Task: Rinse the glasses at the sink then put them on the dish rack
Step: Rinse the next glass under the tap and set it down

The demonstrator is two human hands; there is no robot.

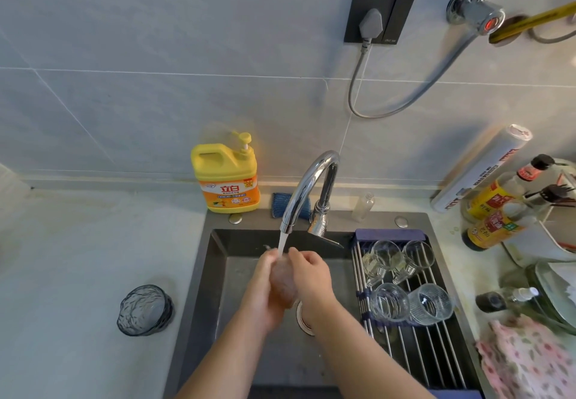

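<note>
Two-handed grip, left hand (264, 288) & right hand (310, 277) curled round clear glass tumbler (282, 285) under chrome tap (307, 186). 4 clear glasses (391, 302) on steel-rod dish rack (436, 347), R of right hand.

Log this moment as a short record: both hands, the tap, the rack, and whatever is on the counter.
left hand: holds the held glass from the left
right hand: fingers curled over the same glass from the right
held glass: clear, over the sink, under the stream
tap: running
dish rack: across the sink's right side, carrying four clear glasses
counter, left of sink: one dark textured glass, standing alone
behind sink: yellow detergent bottle, blue sponge
</note>
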